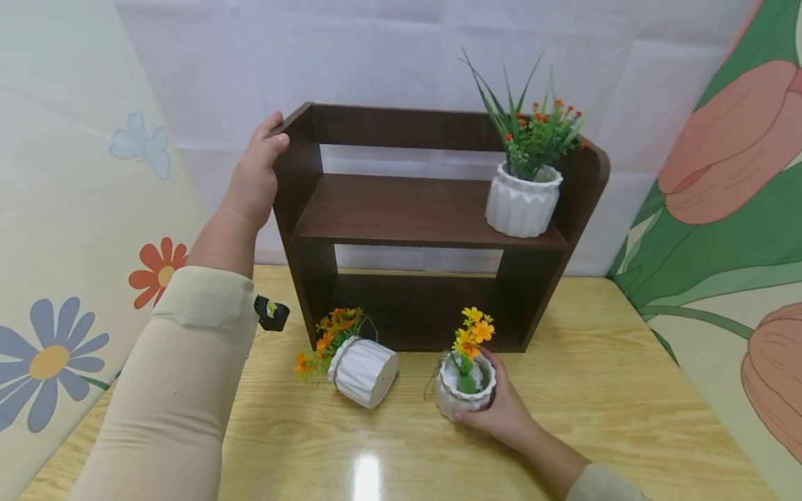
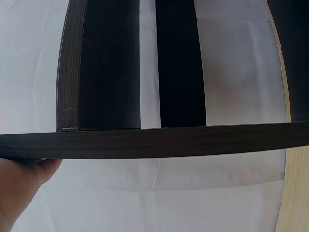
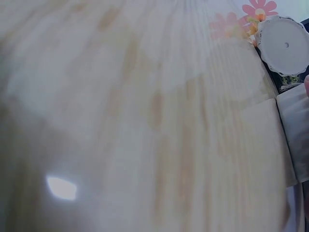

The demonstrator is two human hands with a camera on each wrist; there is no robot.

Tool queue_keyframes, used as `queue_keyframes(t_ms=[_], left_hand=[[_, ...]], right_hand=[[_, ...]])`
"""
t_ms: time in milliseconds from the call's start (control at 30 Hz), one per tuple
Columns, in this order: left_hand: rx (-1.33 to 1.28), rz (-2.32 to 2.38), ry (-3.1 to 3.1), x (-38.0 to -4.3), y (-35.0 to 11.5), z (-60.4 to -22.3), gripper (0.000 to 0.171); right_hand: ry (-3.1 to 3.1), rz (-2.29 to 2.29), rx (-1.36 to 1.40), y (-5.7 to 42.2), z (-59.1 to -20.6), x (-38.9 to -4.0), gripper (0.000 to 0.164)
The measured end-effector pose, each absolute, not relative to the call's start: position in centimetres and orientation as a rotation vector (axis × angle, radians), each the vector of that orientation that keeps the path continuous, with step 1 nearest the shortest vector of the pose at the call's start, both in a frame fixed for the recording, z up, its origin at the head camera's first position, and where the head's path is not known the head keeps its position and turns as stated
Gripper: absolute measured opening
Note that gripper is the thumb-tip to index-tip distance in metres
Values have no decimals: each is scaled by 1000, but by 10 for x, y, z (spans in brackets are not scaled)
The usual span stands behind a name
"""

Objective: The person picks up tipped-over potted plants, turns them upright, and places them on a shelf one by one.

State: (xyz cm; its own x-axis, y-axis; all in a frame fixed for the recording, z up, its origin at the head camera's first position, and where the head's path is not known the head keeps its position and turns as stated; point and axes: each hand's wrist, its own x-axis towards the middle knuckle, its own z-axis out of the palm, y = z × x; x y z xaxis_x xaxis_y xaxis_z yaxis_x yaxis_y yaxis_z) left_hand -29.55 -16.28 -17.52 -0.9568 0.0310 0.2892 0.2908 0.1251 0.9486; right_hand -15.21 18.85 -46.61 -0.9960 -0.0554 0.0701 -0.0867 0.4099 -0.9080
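At the upper left corner of a dark brown two-tier shelf, my left hand grips the side panel. In the left wrist view, the hand lies against the outer side of that panel. My right hand holds a white fluted flowerpot with yellow and orange flowers, thumb at its near side and fingers at the right. It is upright in front of the shelf. To its left, another white pot with orange flowers lies on its side, base towards me.
A white pot with tall grass and red blooms stands at the right end of the upper tier. A small black object appears beside my left sleeve. The wooden table meets a white cloth backdrop and flower-painted side panels.
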Motion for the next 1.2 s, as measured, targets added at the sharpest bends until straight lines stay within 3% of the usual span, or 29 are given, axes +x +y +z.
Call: queue_keyframes(t_ms=[667, 1200], left_hand=[[-311, -1893, -2241, -295, -163, -176, 54], [-308, -1873, -2253, -296, -164, -175, 55]], right_hand=[[-2603, 1700, 111, 186, -467, -153, 117], [-2571, 1726, 34, 169, -440, -155, 117]])
